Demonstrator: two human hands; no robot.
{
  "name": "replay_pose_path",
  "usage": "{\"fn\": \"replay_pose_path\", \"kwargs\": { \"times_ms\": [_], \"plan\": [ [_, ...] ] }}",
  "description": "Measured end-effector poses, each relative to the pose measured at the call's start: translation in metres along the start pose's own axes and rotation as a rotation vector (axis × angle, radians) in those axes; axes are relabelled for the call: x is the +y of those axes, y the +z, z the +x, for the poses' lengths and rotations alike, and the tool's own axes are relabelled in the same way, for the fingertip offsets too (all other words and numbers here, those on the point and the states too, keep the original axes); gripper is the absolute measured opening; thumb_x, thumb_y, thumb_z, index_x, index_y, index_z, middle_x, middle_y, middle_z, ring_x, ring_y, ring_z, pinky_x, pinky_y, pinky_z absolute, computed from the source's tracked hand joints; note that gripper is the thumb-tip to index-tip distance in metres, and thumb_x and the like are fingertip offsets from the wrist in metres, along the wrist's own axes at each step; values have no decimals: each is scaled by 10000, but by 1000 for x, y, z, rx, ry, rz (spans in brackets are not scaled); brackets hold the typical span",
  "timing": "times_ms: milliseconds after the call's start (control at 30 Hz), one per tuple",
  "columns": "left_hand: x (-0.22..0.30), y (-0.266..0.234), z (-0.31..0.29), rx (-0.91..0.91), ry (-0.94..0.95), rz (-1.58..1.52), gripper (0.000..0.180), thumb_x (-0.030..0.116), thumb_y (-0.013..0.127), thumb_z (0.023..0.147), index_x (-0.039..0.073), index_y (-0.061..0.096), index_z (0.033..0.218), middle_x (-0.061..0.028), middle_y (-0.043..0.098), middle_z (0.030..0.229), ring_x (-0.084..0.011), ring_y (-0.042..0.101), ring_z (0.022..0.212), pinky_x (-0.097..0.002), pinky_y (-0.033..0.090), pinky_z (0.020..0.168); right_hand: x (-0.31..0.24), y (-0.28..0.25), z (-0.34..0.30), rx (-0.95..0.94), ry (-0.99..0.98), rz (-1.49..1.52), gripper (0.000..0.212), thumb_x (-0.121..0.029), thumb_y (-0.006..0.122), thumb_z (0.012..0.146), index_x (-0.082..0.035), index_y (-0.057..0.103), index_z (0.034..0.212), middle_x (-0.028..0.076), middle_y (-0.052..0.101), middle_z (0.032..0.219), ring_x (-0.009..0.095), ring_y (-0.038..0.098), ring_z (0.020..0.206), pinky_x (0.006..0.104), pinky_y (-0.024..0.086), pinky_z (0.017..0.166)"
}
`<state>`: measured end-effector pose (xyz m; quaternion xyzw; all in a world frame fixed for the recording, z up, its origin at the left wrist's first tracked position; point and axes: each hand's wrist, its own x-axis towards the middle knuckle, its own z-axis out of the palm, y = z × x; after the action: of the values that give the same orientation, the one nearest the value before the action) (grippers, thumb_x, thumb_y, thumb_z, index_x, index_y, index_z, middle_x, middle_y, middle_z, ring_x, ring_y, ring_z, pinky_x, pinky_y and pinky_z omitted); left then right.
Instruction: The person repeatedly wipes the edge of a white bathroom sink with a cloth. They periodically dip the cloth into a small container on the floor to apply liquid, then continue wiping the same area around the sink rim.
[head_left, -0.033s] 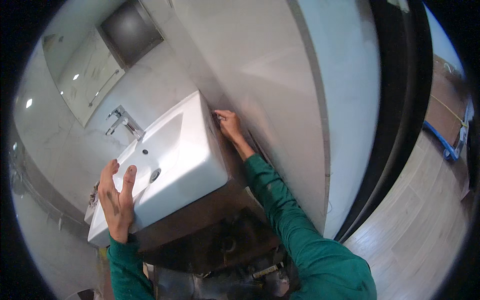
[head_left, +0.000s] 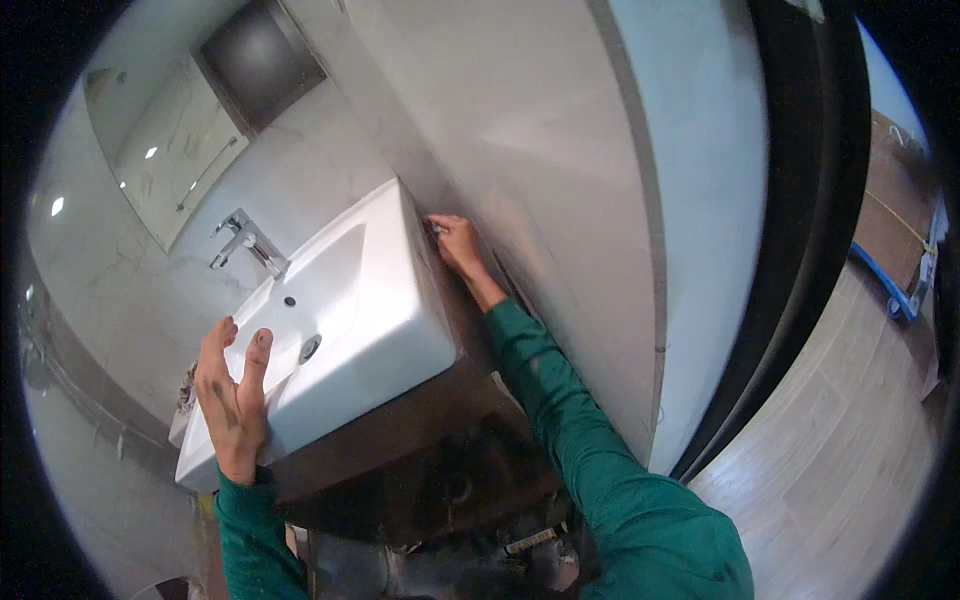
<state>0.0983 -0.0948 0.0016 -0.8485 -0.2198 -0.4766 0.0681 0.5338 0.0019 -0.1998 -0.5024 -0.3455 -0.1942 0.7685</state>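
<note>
A white rectangular washbasin [head_left: 390, 345] sits on a dark brown vanity cabinet [head_left: 400, 430]. A chrome tap [head_left: 255, 250] stands at its back edge. Over the basin's left front part is my left hand [head_left: 232, 400], its thumb and fingers apart, holding nothing. My right hand [head_left: 460, 248] reaches into the narrow gap between the basin's right side and the wall. Its fingers are pinched together near the back corner; whatever they grip is too small to make out. Both arms wear green sleeves.
A light wall panel [head_left: 540, 120] runs close along the basin's right side. On the back wall hangs a mirror [head_left: 165, 150]. Below the cabinet lie dim objects, among them a pale tube-like item [head_left: 535, 540]. A brown board [head_left: 890, 220] and blue strap-like piece [head_left: 885, 285] are at far right.
My right hand has shifted very slightly farther back along the basin's side. My left hand keeps its place.
</note>
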Motion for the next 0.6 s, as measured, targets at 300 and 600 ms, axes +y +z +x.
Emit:
{"fn": "replay_pose_path", "kwargs": {
  "times_ms": [300, 600],
  "plan": [
    [-2, 3, 6, -18, -27, 4, 814, 613, 637, 841, -119, 614, 1195, -318, 637, 1145, -426, 609, 1107, -501, 456, 977, 2, 17, 35, 21, 18, 7, 403, 24, 518, 759, -41, 736, 1091, 188, 724, 1078, 315, 695, 1029, 340, 523, 921],
    [-5, 4, 6, 8, 4, -3, 825, 619, 634, 838, -128, 618, 1186, -325, 642, 1123, -427, 616, 1094, -496, 456, 979, -46, -28, -30, -4, 26, 43, 358, 5, 542, 817, -69, 734, 1110, 156, 723, 1098, 287, 687, 1032, 314, 507, 944]
  ]
}}
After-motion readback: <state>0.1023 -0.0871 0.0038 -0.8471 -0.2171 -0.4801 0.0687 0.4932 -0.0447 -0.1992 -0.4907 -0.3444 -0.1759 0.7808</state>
